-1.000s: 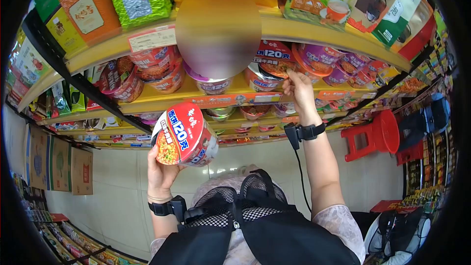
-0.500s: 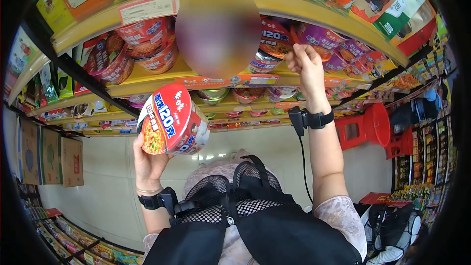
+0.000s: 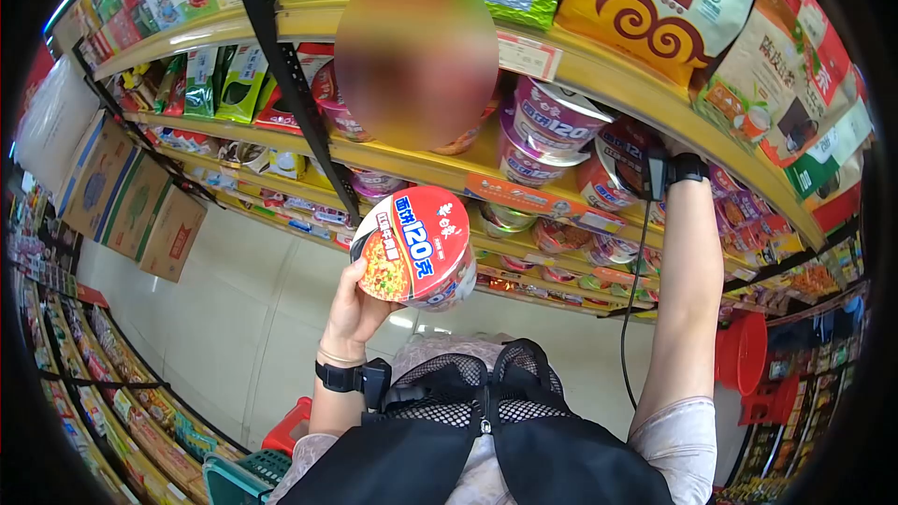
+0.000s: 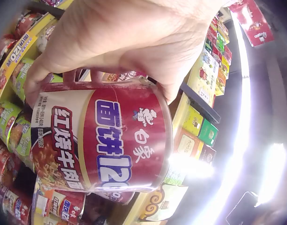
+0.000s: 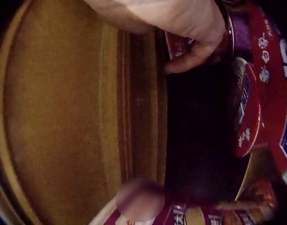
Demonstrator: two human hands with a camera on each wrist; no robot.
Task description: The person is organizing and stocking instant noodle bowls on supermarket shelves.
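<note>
My left hand [image 3: 355, 313] holds a red instant noodle bowl [image 3: 416, 248] from below and the side, its printed lid facing up, in the head view. In the left wrist view the hand [image 4: 129, 37] spans the same bowl [image 4: 106, 136], with fingers and thumb at opposite edges. My right arm reaches into the middle shelf, where the upper shelf hides most of the hand. The right wrist view shows the right hand [image 5: 176, 23] with a bent digit beside a red bowl [image 5: 174, 44]; whether it grips that bowl is unclear. Other red bowls [image 5: 249, 112] stand nearby.
Stacked purple bowls [image 3: 552, 122] stand left of the right wrist. Above is a yellow shelf edge [image 3: 617, 56] with tea bags [image 3: 664, 0]. Cartons [image 3: 136, 196] are at the left, red stools [image 3: 744, 351] at the right, and a green basket [image 3: 234, 479] at lower left.
My right hand has gone from the front of the bowls to deeper inside the shelf, farther right. My left hand keeps the red bowl. The head view has turned left, and the basket has come into view.
</note>
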